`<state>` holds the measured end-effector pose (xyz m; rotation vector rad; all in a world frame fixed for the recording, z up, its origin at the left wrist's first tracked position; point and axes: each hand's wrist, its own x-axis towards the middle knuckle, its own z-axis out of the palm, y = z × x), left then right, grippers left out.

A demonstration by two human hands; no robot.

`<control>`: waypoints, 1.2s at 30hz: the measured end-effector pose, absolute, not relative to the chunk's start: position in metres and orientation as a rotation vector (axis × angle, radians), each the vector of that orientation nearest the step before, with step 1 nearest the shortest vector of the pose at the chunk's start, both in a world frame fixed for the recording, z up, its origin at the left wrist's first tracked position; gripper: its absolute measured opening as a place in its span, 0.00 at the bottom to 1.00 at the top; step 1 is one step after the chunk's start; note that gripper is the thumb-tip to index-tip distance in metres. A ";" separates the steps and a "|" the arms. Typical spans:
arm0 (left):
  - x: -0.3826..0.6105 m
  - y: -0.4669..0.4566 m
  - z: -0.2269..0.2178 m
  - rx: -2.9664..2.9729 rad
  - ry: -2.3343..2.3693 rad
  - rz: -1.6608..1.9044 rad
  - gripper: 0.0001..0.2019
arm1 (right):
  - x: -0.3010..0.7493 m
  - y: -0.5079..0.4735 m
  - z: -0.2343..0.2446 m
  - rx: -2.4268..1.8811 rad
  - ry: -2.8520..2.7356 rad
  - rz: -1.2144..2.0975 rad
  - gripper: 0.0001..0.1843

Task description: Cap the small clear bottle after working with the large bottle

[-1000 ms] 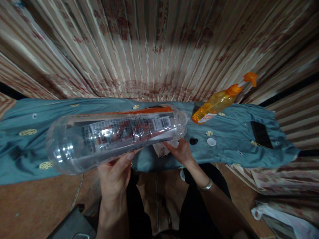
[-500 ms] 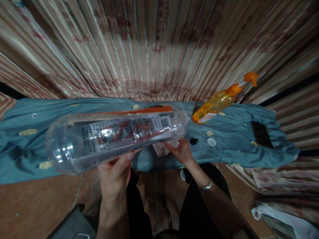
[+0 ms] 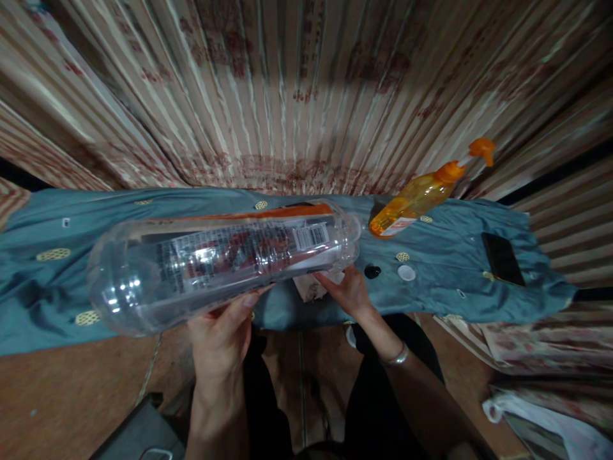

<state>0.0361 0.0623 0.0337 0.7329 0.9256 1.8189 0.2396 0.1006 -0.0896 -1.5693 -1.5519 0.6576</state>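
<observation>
A large clear plastic bottle [image 3: 225, 255] lies on its side in the air, tilted slightly, with its base to the left and its narrower end to the right. Its wrapped label carries print, a barcode and an orange band. My left hand [image 3: 223, 332] grips it from below, thumb along the near side and the other fingers hidden beneath. Below the narrow end, my right hand [image 3: 348, 291] is closed on a crumpled pale cloth or tissue [image 3: 310, 289]. Some of its fingers are hidden behind the bottle.
A yellow spray bottle [image 3: 416, 198] with an orange head stands on the teal cloth-covered table [image 3: 454, 249]. Near my right hand lie a small black cap [image 3: 372, 271] and a white disc [image 3: 407, 273]. Farther right is a dark phone-like slab [image 3: 502, 259]. A pleated curtain [image 3: 297, 115] hangs behind.
</observation>
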 end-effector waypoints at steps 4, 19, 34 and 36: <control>0.037 0.062 0.034 0.736 0.919 1.836 0.20 | 0.239 0.101 -0.090 -1.572 -1.549 0.649 0.30; 0.036 0.063 0.035 0.741 0.915 1.842 0.22 | 0.240 0.101 -0.091 -1.586 -1.574 0.650 0.30; 0.036 0.063 0.035 0.728 0.912 1.848 0.22 | 0.239 0.100 -0.087 -1.588 -1.575 0.652 0.34; 0.037 0.062 0.035 0.728 0.919 1.851 0.22 | 0.239 0.100 -0.089 -1.590 -1.574 0.644 0.34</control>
